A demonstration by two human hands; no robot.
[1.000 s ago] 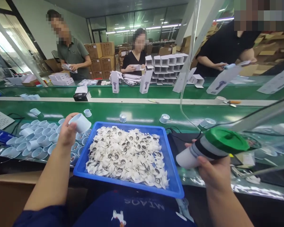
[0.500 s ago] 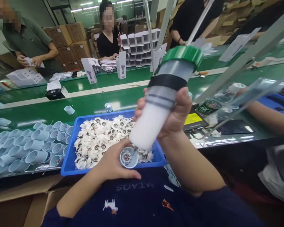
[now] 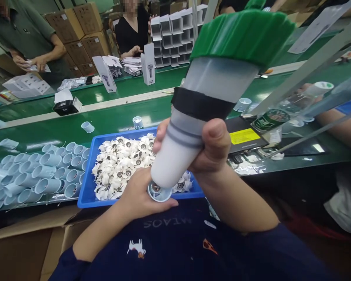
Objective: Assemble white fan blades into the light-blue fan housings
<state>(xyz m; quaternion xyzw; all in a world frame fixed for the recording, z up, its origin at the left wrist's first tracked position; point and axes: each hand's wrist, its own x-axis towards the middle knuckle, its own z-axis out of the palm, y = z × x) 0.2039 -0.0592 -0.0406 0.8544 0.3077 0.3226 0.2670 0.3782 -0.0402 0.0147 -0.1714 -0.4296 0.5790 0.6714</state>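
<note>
My left hand (image 3: 137,197) is wrapped round a light blue cylindrical housing (image 3: 160,196), its open end facing me and a small motor part showing inside. My right hand (image 3: 210,146) grips a dispensing syringe (image 3: 190,127), a thick translucent barrel with white filling, black tape and a green cap (image 3: 240,37). The barrel slants, cap up and toward me. Its lower end covers part of the housing's mouth, so the tip is hidden. Behind my hands lies a blue tray (image 3: 86,197) heaped with white fan impellers (image 3: 117,168).
Many light blue housings (image 3: 38,171) are piled left of the tray. A black box with a yellow label (image 3: 240,136) lies to the right. Across the green conveyor (image 3: 111,117), people handle white boxes (image 3: 149,64). A metal post (image 3: 307,74) slants on the right, near another person's arm.
The syringe has come closer to me, its green cap rising. Its lower end has shifted down and left over the housing's mouth. My left hand still holds the housing.
</note>
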